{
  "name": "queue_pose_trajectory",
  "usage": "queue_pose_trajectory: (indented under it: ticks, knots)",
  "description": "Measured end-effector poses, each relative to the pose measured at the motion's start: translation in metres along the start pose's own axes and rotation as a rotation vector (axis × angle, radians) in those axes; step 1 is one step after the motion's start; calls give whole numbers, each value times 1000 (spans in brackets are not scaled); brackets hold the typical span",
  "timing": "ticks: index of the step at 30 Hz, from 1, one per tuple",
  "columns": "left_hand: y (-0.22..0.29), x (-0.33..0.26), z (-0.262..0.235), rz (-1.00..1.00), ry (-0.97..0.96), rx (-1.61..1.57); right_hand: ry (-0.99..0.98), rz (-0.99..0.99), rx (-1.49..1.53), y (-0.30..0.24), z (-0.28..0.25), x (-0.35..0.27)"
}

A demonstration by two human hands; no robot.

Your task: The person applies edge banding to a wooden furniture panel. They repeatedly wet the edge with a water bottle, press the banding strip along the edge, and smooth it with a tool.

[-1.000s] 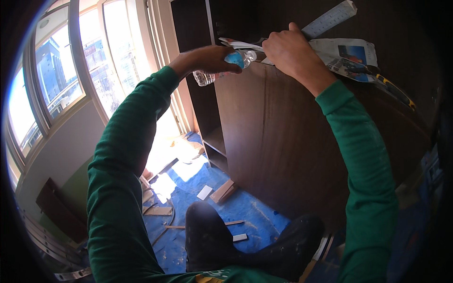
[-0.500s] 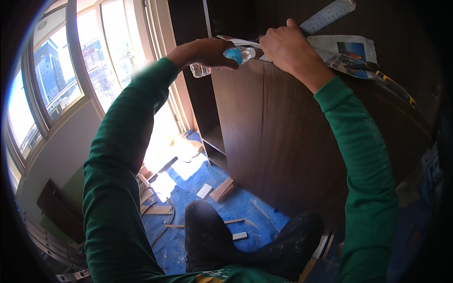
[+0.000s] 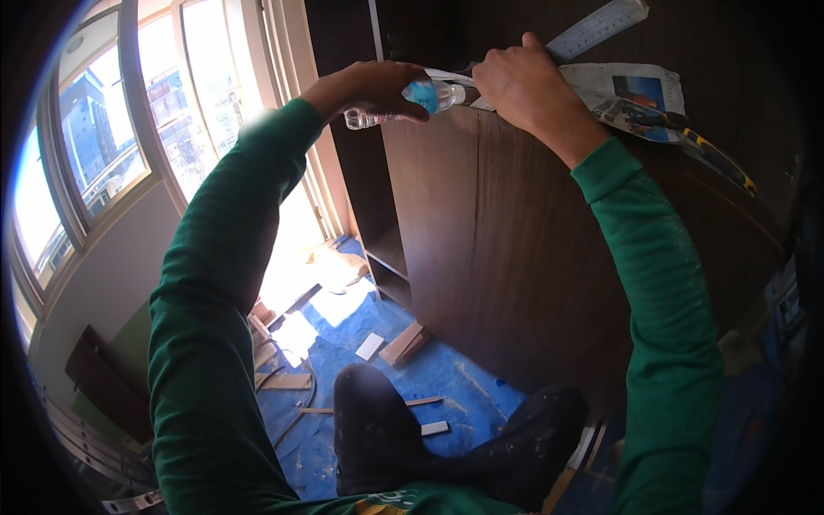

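My left hand (image 3: 373,88) wraps over a clear plastic bottle (image 3: 443,96) with a blue label. It lies nearly level, its neck end pointing right, at the upper edge of a dark brown wooden cabinet panel (image 3: 506,223). Close to the bottle's neck, my right hand (image 3: 524,84) is closed, knuckles up. What its fingers grip is hidden from this side. A printed newspaper sheet (image 3: 661,84) spreads out under and to the right of that hand. Beyond it, a metal ruler (image 3: 601,30) slants up to the right.
A yellow and black utility knife (image 3: 721,160) lies beside the newspaper. Blue sheeting (image 3: 343,429) covers the floor, with wood scraps (image 3: 403,343) and a white piece (image 3: 370,347) on it. Bright windows (image 3: 94,112) stand at left.
My left hand and the bottle have risen slightly, and the bottle's neck shows more plainly. The right hand stays in almost the same place.
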State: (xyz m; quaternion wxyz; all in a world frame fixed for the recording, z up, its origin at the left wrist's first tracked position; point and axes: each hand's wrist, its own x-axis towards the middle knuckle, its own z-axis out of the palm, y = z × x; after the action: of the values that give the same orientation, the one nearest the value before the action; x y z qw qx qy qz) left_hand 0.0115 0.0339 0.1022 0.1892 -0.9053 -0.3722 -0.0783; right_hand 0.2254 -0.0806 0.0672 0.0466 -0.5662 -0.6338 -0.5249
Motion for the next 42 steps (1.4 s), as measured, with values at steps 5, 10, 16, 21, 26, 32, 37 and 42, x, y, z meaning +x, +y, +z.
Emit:
queue_pose_trajectory:
  ticks: [5, 10, 16, 21, 26, 32, 37, 42]
  knots:
    - [-13, 1, 12, 20, 41, -50, -32, 0, 8, -1, -4, 1]
    - [-18, 4, 16, 10, 38, -50, -36, 9, 3, -1, -5, 2]
    - [-22, 3, 22, 33, 77, -89, -58, 3, -6, 2, -3, 2]
    - [-25, -1, 24, 79, 100, -101, -51, 2, -8, 1, -6, 2]
    - [-17, -1, 15, 45, 57, -120, -55, -8, -9, 2, -7, 2]
    - [-9, -1, 15, 56, 81, -73, -13, -13, -1, 3, -1, 2]
    - [-15, 0, 18, 35, 69, -85, -34, -7, -10, 1, -3, 3]
    - [-14, -1, 15, 71, 107, -37, -57, -8, -11, 3, -3, 4]
